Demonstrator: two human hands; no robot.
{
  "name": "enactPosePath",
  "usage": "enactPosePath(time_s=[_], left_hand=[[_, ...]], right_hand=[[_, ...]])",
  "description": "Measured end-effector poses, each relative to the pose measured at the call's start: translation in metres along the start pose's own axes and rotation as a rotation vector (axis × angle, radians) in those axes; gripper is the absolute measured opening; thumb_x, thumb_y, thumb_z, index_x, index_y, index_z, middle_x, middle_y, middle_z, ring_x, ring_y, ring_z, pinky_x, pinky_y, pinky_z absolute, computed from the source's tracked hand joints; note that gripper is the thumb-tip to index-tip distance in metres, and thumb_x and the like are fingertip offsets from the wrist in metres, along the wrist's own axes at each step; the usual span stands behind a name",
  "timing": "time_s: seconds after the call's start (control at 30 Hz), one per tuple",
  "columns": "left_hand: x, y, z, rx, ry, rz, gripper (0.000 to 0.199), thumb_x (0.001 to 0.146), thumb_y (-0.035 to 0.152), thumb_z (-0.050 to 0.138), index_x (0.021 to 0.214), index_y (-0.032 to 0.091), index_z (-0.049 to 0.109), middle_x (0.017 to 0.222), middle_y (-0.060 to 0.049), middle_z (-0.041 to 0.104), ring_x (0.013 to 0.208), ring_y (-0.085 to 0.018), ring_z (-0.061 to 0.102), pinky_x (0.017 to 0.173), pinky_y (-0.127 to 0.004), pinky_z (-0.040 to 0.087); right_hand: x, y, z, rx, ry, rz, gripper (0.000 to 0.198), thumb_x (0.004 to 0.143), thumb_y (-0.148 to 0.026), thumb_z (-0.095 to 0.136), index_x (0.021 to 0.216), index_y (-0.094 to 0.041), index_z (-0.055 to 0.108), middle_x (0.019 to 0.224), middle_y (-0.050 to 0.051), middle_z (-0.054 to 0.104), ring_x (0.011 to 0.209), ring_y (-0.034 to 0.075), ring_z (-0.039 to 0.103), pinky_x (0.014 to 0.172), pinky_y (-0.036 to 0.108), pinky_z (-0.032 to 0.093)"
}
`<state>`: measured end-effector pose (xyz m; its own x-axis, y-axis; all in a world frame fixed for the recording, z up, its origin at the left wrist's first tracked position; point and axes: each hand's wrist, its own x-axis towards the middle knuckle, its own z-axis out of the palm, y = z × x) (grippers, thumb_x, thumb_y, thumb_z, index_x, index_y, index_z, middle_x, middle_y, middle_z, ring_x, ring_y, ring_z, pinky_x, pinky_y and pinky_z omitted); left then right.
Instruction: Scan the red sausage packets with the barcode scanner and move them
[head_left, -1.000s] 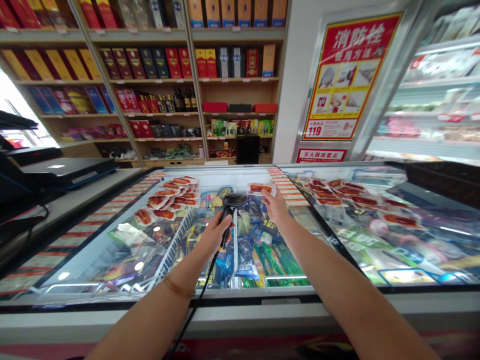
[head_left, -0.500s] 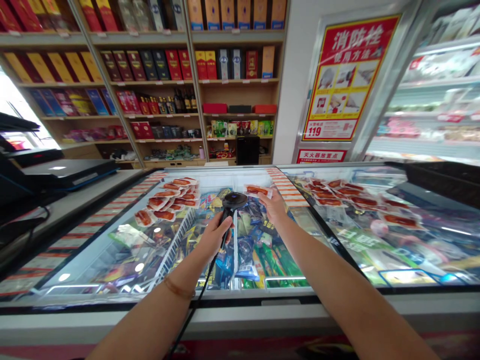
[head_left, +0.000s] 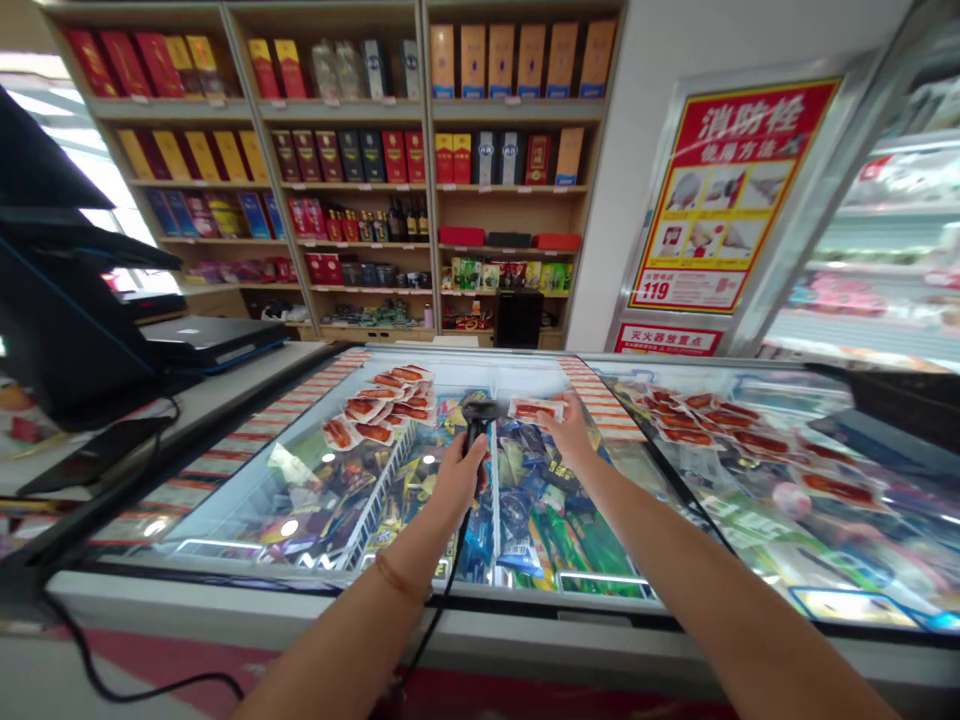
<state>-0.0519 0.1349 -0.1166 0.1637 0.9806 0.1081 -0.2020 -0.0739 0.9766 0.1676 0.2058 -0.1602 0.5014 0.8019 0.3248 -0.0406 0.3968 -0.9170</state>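
Note:
My left hand [head_left: 460, 470] is wrapped round the handle of a black corded barcode scanner [head_left: 484, 409], its head tilted toward the right. Just beside that head, my right hand [head_left: 568, 430] pinches a clear-wrapped sausage pack [head_left: 535, 409] by its right end. Both hands are above the glass top of a chest freezer [head_left: 285, 510]. A pile of similar sausage packs [head_left: 386, 402] lies on the glass to the left. Another group of packs [head_left: 705, 415] lies on the glass to the right. The scanner's cord runs down past my left forearm.
Frozen goods and a wire basket [head_left: 379, 490] show through the glass. A black screen [head_left: 60, 320] and a flat dark device [head_left: 214, 340] stand at the left. Shelves of boxes [head_left: 352, 155] and a red fire-hydrant poster [head_left: 739, 190] are behind.
The whole view has shifted, so everything sits farther right and a little lower. The scanner's head has tipped from facing up to nearly edge-on. Both hands keep their holds.

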Motion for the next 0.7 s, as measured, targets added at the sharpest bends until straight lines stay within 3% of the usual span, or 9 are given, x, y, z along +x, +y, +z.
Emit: enactPosePath(time_s=[0.1,0.2,0.3,0.47,0.57,0.7], left_hand=[[-0.004,0.025,-0.023,-0.028,0.048,0.016,0.046,0.068,0.058,0.068,0.084,0.018,0.052,0.066,0.004,0.055,0.038,-0.006,0.045,0.038,-0.02,0.032],[-0.007,0.05,-0.063,-0.014,0.146,0.062,0.046,0.067,0.056,0.069,0.086,0.018,0.053,0.065,0.004,0.055,0.038,-0.006,0.046,0.037,-0.019,0.031],[-0.013,0.065,-0.111,-0.003,0.273,0.081,0.045,0.066,0.055,0.069,0.085,0.018,0.053,0.065,0.005,0.055,0.038,-0.006,0.046,0.036,-0.019,0.031],[-0.031,0.077,-0.176,0.026,0.445,0.069,0.042,0.067,0.054,0.068,0.083,0.018,0.052,0.066,0.004,0.058,0.038,-0.007,0.047,0.035,-0.019,0.031],[-0.044,0.082,-0.196,0.03,0.486,0.046,0.042,0.068,0.054,0.067,0.083,0.018,0.052,0.065,0.003,0.058,0.038,-0.007,0.046,0.035,-0.019,0.031],[-0.055,0.087,-0.205,0.027,0.522,0.019,0.043,0.068,0.056,0.066,0.081,0.018,0.051,0.059,0.004,0.056,0.036,-0.007,0.044,0.034,-0.02,0.031]], right_hand=[[0.0,-0.002,0.012,-0.045,-0.044,0.016,0.045,0.053,-0.032,0.081,0.094,-0.022,0.064,0.079,-0.002,0.064,0.067,0.018,0.064,0.061,0.036,0.057],[0.002,-0.009,0.045,-0.006,-0.089,0.027,0.046,0.052,-0.03,0.08,0.094,-0.021,0.064,0.079,-0.003,0.064,0.068,0.017,0.064,0.066,0.036,0.058],[0.005,-0.018,0.101,-0.084,-0.159,-0.039,0.042,0.057,-0.031,0.075,0.097,-0.022,0.064,0.082,-0.001,0.066,0.069,0.017,0.063,0.069,0.037,0.057],[0.005,-0.027,0.207,-0.359,-0.273,-0.29,0.032,0.067,-0.031,0.068,0.098,-0.022,0.068,0.095,0.002,0.07,0.087,0.022,0.062,0.089,0.038,0.048],[-0.002,-0.021,0.254,-0.526,-0.326,-0.311,0.031,0.071,-0.027,0.066,0.101,-0.025,0.069,0.104,0.003,0.069,0.103,0.024,0.058,0.097,0.04,0.042],[-0.011,-0.004,0.282,-0.755,-0.325,-0.356,0.024,0.074,-0.028,0.068,0.097,-0.027,0.071,0.112,0.005,0.067,0.128,0.03,0.039,0.105,0.049,0.029]])
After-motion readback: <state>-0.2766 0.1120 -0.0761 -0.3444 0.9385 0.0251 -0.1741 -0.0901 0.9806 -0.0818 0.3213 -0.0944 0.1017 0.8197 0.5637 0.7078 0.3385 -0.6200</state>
